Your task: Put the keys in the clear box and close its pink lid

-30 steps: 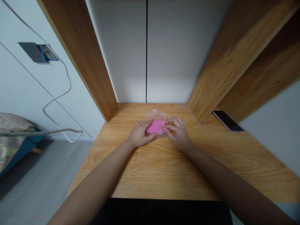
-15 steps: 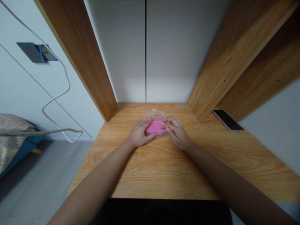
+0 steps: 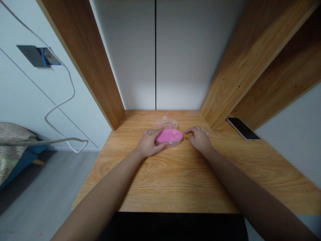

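We are pressing left hand (image 3: 150,144) flat on clear oval plastic case with pink insert (image 3: 170,136), fingers spread, not gripping, steadying it on light wood-grain desk (image 3: 150,180); we are resting right hand (image 3: 200,139), fingers released, just beside tiny dark ring (image 3: 186,138).

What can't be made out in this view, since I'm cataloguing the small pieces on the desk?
Head view:
- Small dark ring on the desk: too small to tell its material.
- Pale rings on the pink tray: too small to count surely.
- Left end of the tray: hidden by the left hand.
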Demonstrator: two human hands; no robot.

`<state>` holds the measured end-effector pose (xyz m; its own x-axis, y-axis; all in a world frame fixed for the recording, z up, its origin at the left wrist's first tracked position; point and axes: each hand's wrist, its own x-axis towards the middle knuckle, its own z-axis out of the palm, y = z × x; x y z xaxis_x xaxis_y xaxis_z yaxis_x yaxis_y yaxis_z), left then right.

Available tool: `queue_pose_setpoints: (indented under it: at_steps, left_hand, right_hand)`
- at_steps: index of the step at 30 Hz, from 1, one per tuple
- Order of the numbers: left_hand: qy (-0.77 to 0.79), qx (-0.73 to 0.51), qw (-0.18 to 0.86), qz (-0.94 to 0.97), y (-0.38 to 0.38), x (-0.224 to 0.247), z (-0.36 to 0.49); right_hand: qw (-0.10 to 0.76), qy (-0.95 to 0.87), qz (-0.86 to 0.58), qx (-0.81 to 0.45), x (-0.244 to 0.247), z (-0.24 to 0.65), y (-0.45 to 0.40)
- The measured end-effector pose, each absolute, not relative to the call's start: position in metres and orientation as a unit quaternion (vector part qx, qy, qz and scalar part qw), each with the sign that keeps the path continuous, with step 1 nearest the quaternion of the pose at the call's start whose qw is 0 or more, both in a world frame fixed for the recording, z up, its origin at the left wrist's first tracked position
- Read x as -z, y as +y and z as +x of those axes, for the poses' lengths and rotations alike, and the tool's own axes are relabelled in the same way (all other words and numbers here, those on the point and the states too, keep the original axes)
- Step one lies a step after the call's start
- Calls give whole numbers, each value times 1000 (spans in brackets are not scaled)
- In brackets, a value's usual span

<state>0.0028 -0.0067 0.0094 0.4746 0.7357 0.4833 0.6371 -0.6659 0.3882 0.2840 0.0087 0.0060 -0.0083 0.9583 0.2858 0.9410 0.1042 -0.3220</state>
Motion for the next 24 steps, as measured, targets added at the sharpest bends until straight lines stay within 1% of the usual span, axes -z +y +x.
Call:
queue_pose_setpoints:
  at_steps: [3,16,24]
  left_hand:
    - [403,-317,77,855,-7,-9,3]
    - [402,-319,74,855,-7,-9,2]
    - [403,-320,74,854,-7,-8,3]
  right_hand:
    - [194,-698,-689,-23,-4,283,11]
    - [176,-697,-695,-29,0,275,8]
    - [199,-712,-673,-27,5,276,9]
